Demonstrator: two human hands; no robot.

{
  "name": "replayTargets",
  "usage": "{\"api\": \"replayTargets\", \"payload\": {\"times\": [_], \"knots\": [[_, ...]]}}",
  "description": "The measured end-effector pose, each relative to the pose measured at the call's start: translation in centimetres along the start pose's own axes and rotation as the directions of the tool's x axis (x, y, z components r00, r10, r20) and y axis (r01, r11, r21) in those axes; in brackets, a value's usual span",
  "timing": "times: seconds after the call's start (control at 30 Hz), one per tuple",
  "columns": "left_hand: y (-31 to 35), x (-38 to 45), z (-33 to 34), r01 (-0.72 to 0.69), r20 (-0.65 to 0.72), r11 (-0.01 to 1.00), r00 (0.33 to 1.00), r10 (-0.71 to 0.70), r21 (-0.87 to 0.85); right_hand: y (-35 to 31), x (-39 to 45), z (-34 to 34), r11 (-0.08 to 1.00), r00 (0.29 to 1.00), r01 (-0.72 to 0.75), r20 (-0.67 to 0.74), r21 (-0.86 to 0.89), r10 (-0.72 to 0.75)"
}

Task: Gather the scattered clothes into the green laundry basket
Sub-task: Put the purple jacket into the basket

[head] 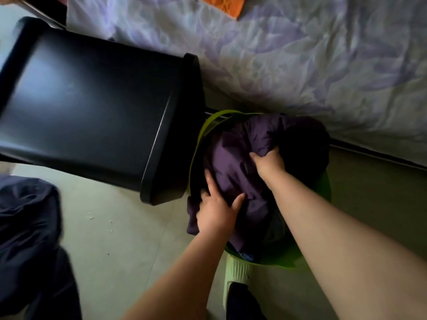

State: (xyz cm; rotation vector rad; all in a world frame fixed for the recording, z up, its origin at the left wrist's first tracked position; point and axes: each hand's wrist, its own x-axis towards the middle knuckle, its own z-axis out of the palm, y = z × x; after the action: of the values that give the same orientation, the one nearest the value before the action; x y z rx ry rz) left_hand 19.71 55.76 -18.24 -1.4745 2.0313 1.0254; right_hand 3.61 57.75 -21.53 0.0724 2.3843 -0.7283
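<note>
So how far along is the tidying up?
Partly done. A purple garment already fills the green basket, with the left hand pressing its edge and the right hand gripping a fold. Still left: dark clothing on the floor and an orange cloth on the bed.

You have soft, matt purple cloth [233, 172] heaped in a smooth green plastic basket [307, 257], beside a black table [92, 107] with a satin sheen.
</note>
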Motion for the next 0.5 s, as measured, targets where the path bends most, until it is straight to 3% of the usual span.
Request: {"api": "replayTargets", "payload": {"times": [0.1, 0.2, 0.27, 0.37, 0.43, 0.5], "knots": [[0.4, 0.1, 0.8, -0.009, -0.095, 0.982, 0.995, 0.027, 0.191, -1.0, -0.5, 0.0, 0.987, 0.998, -0.004, -0.056, -0.158, -0.005], [0.0, 0.9, 0.7, 0.168, -0.112, 0.971, 0.982, -0.15, 0.172, -0.8, -1.9, 0.2, 0.972, 0.988, 0.082, -0.108, -0.219, -0.108], [-1.4, 1.9, 0.3, 0.271, -0.032, 0.96, 0.962, -0.27, 0.067, 0.0, -2.5, 0.2, 0.966, 0.988, 0.111, -0.078, -0.235, -0.133], [-3.1, 3.0, -0.3, 0.252, 0.118, 0.963, 0.958, -0.261, 0.091, 0.7, -2.6, 0.1, 0.965, 0.99, 0.103, -0.068, -0.243, -0.123], [-3.1, 3.1, -0.5, 0.229, 0.141, 0.967, 0.96, -0.243, 0.112, 0.4, -2.8, -0.2, 0.944, 0.972, 0.129, -0.149, -0.305, -0.181], [-2.7, 3.2, -0.4, 0.202, 0.162, 0.959, 0.958, -0.236, 0.2, 0.0, -2.6, -0.7, 0.89, 0.885, 0.203, -0.312, -0.408, -0.344]]}}
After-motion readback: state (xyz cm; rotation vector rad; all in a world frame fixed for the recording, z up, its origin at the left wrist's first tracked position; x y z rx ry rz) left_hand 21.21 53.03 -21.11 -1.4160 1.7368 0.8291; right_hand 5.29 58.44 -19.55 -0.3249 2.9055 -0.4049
